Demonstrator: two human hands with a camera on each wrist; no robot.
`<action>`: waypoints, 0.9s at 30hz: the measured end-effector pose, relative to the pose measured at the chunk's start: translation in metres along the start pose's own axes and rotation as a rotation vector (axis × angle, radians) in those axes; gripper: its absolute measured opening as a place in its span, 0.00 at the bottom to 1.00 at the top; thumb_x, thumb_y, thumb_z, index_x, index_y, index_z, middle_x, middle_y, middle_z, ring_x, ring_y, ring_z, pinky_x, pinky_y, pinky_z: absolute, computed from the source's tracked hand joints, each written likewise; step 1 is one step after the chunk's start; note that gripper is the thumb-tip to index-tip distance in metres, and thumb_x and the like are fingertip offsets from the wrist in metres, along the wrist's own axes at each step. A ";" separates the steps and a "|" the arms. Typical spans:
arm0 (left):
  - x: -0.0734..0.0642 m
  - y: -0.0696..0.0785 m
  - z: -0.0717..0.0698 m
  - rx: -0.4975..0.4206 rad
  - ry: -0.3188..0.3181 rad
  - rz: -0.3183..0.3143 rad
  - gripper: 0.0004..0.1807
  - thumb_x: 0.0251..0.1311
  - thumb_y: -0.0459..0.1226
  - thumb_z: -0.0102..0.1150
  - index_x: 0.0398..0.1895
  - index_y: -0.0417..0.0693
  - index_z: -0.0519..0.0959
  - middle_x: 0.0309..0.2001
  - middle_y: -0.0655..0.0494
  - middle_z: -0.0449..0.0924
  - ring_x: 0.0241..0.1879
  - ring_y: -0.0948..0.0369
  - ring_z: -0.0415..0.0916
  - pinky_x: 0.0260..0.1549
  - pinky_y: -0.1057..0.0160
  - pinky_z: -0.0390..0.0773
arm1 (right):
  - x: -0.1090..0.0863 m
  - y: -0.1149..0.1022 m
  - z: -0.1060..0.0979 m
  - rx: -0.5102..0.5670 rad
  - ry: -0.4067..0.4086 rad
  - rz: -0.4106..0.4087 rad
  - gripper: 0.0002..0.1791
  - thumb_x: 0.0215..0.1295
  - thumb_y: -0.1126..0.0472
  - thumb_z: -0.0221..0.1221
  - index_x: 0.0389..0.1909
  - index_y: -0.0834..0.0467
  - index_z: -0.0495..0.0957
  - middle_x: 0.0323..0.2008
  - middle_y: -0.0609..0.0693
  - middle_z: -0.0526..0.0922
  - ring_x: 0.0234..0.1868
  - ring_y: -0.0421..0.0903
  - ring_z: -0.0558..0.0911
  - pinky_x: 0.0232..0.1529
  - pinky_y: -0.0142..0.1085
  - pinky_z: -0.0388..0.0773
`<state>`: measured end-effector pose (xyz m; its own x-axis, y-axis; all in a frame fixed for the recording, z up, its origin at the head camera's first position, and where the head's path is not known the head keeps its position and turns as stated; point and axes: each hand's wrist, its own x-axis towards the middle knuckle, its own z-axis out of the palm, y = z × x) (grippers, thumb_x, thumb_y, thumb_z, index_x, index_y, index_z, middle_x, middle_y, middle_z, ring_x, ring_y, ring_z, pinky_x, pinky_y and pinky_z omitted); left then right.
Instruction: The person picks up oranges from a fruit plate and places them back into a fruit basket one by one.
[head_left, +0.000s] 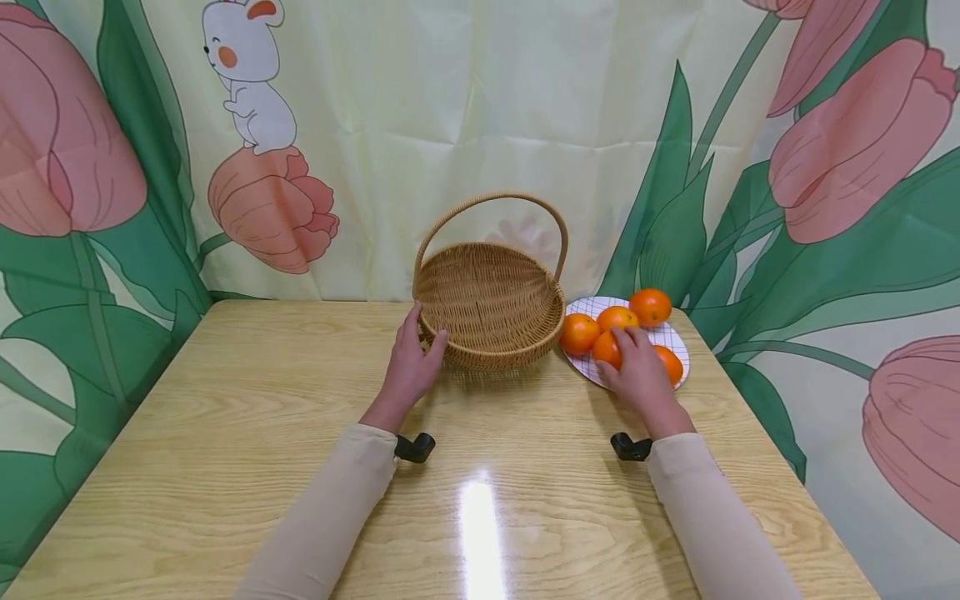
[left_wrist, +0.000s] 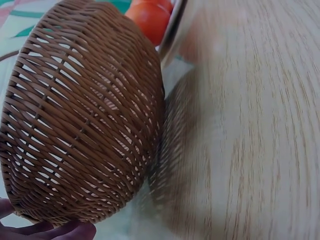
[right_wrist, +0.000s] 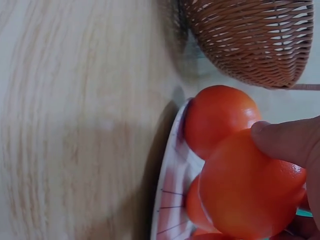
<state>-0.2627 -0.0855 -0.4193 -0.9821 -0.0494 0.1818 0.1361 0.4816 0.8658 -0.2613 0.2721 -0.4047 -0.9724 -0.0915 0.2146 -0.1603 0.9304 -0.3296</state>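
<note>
The head view is bright and evenly lit, but one white glare burns on the table (head_left: 225, 400), nearer the viewer than the left hand (head_left: 414, 360) and right hand (head_left: 637, 371). Both wrist views look dimmer; beyond the left fingers, the basket (left_wrist: 80, 115) throws a soft-edged shadow.

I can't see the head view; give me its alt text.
The right hand grips an orange fruit at a checked plate bearing four more. Left of the plate, the left hand touches the left side of a wicker basket on a wooden table, a tulip-print curtain behind.
</note>
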 end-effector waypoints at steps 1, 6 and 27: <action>0.000 0.000 0.000 -0.002 -0.003 0.003 0.40 0.69 0.54 0.46 0.78 0.54 0.44 0.75 0.42 0.49 0.68 0.41 0.61 0.62 0.39 0.68 | 0.000 -0.001 -0.001 -0.002 0.012 -0.007 0.39 0.65 0.54 0.61 0.71 0.66 0.58 0.68 0.70 0.58 0.64 0.69 0.64 0.65 0.64 0.62; 0.000 -0.001 0.002 -0.021 0.003 0.004 0.39 0.70 0.53 0.46 0.78 0.55 0.44 0.75 0.44 0.48 0.70 0.42 0.57 0.63 0.39 0.67 | 0.001 -0.006 -0.005 0.004 0.076 -0.033 0.39 0.63 0.56 0.63 0.70 0.67 0.60 0.67 0.70 0.59 0.64 0.69 0.64 0.64 0.64 0.63; 0.000 -0.001 0.008 -0.138 0.040 -0.032 0.38 0.69 0.52 0.48 0.77 0.56 0.46 0.74 0.44 0.52 0.70 0.44 0.59 0.64 0.47 0.70 | 0.008 -0.037 -0.023 0.089 0.283 -0.145 0.36 0.62 0.56 0.65 0.68 0.61 0.64 0.67 0.66 0.63 0.63 0.67 0.68 0.60 0.63 0.69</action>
<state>-0.2637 -0.0787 -0.4237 -0.9806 -0.0986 0.1695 0.1246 0.3540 0.9269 -0.2588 0.2454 -0.3697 -0.8547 -0.1073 0.5079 -0.3202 0.8790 -0.3532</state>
